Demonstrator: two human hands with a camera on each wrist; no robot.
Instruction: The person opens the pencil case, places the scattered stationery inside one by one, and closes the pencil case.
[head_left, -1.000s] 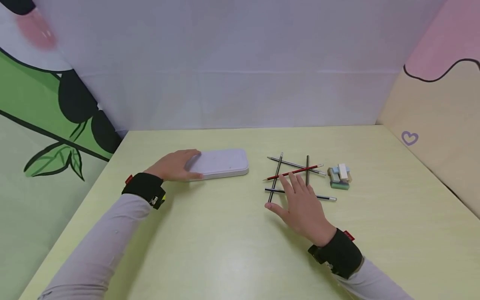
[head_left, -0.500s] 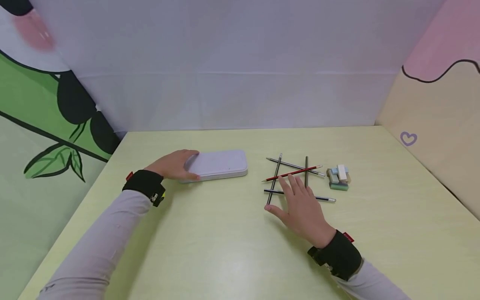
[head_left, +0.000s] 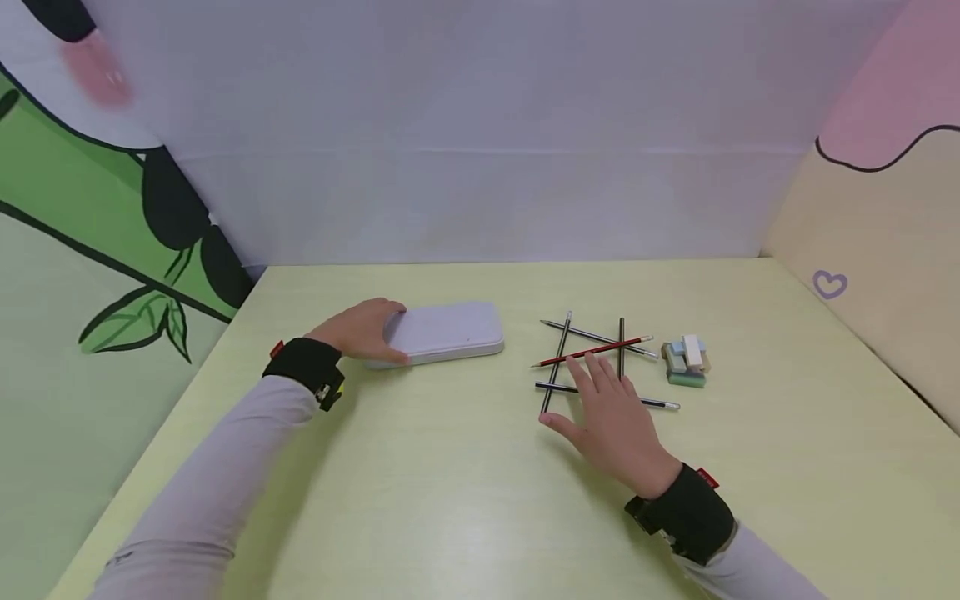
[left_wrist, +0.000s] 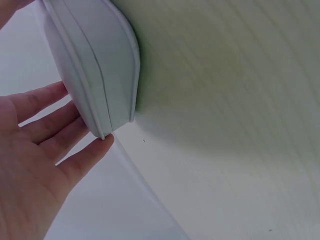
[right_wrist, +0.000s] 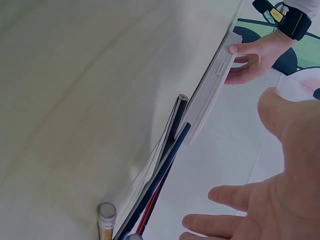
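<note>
My left hand point(head_left: 363, 332) holds the left end of a pale lavender pencil case point(head_left: 450, 327), thumb on its near edge and fingers toward its far side. In the left wrist view, fingertips touch the lid edge of the case point(left_wrist: 95, 70), whose seam runs along the side. My right hand point(head_left: 618, 433) hovers with fingers spread over the near side of several crossed pencils. Among them are a red pencil point(head_left: 592, 352) and a dark pencil point(head_left: 660, 404) partly hidden beneath the hand. The right wrist view shows the right palm point(right_wrist: 285, 200) apart from the pencils.
Right of the pencils stands a small pile of erasers point(head_left: 686, 367), green, blue and white. A pale wooden table point(head_left: 420, 500) bears everything. Behind it is a lavender backdrop point(head_left: 480, 208), with a painted panel point(head_left: 97, 250) on the left and another panel point(head_left: 885, 250) on the right.
The head view shifts slightly, so everything appears a little farther right. Both hands, the pencil case and the pencils keep their places relative to one another.
</note>
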